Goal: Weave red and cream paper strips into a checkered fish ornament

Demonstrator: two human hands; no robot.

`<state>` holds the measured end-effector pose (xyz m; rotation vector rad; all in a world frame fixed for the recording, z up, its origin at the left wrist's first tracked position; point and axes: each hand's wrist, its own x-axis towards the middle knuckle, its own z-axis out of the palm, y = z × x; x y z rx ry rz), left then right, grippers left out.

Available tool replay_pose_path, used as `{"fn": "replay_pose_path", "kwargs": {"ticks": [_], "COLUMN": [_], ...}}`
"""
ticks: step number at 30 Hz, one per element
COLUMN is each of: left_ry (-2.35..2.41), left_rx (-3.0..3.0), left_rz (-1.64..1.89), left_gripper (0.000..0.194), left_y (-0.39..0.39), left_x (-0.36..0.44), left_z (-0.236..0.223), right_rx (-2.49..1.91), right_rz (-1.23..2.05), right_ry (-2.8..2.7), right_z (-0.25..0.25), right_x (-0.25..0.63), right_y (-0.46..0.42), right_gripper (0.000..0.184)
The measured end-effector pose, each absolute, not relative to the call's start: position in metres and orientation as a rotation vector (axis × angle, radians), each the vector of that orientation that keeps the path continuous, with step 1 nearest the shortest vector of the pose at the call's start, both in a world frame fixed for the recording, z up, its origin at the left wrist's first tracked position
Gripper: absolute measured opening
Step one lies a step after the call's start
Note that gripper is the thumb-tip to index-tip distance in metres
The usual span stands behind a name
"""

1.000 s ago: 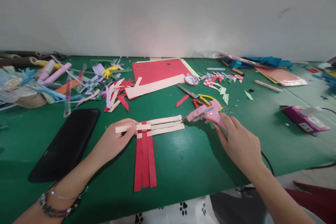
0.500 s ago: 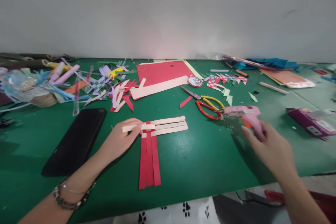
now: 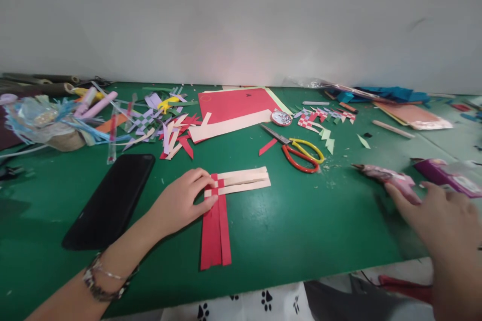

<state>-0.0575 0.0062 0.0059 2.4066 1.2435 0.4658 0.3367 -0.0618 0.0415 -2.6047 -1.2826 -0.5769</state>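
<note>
My left hand (image 3: 184, 200) has its thumb and fingers closed at the left side of a small woven paper piece (image 3: 215, 185), partly covering it. Red strips (image 3: 215, 233) run from that checkered square toward the table's front, and cream strips (image 3: 248, 179) run right. My right hand (image 3: 442, 215) is at a pink glue gun (image 3: 391, 179) lying on its side on the table. Its thumb touches the gun's body, while the other fingers are loosely stretched out beyond it. Scissors (image 3: 305, 154) with red and yellow handles lie between the hands, blades partly open.
A black phone (image 3: 109, 203) lies left of my left forearm. Behind are paper scraps (image 3: 176, 135), red paper sheets (image 3: 233, 103), a small round dish (image 3: 281, 118) and checkered woven pieces (image 3: 311, 118). A purple packet (image 3: 448, 175) lies beyond my right hand.
My right hand has carried the glue gun rightward and down onto the table, its fingers loosening. My left fingers have moved over the woven square; the cream strip end sticking out leftward no longer shows.
</note>
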Motion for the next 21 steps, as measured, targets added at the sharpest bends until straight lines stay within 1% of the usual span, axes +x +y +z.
{"fn": "replay_pose_path", "kwargs": {"ticks": [1,3,5,7,11,14,21], "left_ry": [1.240,1.220,1.186,1.154,1.113,1.099,1.113], "left_rx": [2.444,2.518,2.593,2.660,2.736,2.761,2.756], "left_rz": [0.437,0.385,0.352,0.333,0.307,0.318,0.308], "left_gripper": [0.026,0.026,0.028,0.030,0.032,0.032,0.032], "left_y": [0.006,0.007,0.007,0.008,0.007,0.007,0.007], "left_x": [-0.058,-0.058,-0.058,-0.058,-0.058,-0.058,-0.057], "left_z": [0.005,0.003,0.003,0.003,0.002,0.002,0.003], "right_rx": [-2.557,-2.271,-1.948,-1.697,-1.314,-1.227,-1.265], "right_rz": [-0.648,-0.653,-0.558,-0.369,-0.095,-0.005,0.064], "right_ry": [-1.287,-1.556,-1.781,-2.027,-2.572,-2.717,-2.737], "right_z": [0.042,0.043,0.043,0.043,0.040,0.035,0.026], "right_x": [0.329,0.308,0.278,0.243,0.185,0.162,0.156], "right_y": [-0.059,-0.052,-0.043,-0.034,-0.017,-0.006,-0.001], "right_gripper": [0.039,0.043,0.037,0.030,0.035,0.035,0.034]}}
